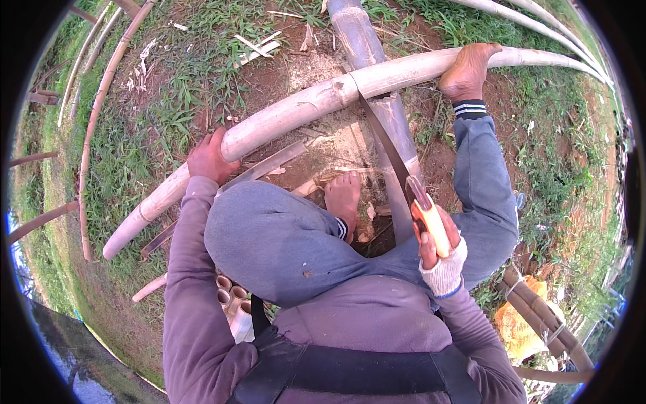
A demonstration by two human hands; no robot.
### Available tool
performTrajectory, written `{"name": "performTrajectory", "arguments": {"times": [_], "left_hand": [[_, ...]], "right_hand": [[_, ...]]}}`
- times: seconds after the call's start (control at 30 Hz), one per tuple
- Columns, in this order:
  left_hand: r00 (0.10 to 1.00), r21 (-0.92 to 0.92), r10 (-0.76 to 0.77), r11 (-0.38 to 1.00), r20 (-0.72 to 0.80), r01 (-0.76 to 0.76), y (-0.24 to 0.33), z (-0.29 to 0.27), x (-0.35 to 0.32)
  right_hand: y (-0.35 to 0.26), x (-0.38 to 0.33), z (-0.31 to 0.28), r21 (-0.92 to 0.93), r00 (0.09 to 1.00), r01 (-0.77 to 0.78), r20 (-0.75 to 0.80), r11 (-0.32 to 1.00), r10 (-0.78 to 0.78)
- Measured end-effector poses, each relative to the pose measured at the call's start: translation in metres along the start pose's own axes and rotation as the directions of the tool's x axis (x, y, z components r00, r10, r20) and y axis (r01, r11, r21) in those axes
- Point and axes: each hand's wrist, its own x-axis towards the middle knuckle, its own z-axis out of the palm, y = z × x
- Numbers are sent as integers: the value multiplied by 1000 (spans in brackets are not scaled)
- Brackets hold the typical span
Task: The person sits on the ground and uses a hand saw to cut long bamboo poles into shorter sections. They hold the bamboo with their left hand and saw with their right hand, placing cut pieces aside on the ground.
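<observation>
A long pale bamboo pole (289, 111) runs across in front of me, resting on a thicker greyish bamboo log (392, 124). My left hand (212, 158) is wrapped round the pole on its left part. In a fingerless knit glove, my right hand (441, 246) grips the orange and cream handle of a handsaw (389, 145). The saw's blade slants up and left, its tip end at the pole near a joint, above the log. My bare right foot (468, 71) presses on the pole farther right; my other foot (343, 198) stands on the soil below it.
Sawdust (323, 71) and split bamboo strips (259, 50) lie about the log. Several short cut bamboo tubes (232, 296) sit beside my left knee. A bamboo rail (101, 101) stands at the left; tied poles (538, 310) and an orange sack (515, 330) are at the lower right.
</observation>
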Motion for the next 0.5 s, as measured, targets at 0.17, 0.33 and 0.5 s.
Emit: {"name": "performTrajectory", "arguments": {"times": [0.17,0.33,0.5], "left_hand": [[1000,19,27,999,-5,-26,12,4,10],[1000,-2,9,1000,13,-9,15,-3,11],[996,-5,56,998,-70,-56,-2,12,5]], "right_hand": [[27,63,42,-216,984,78,-143,973,-110],[8,196,79,-97,982,23,-185,995,-40],[-3,14,9,-11,986,-152,-76,988,150]]}}
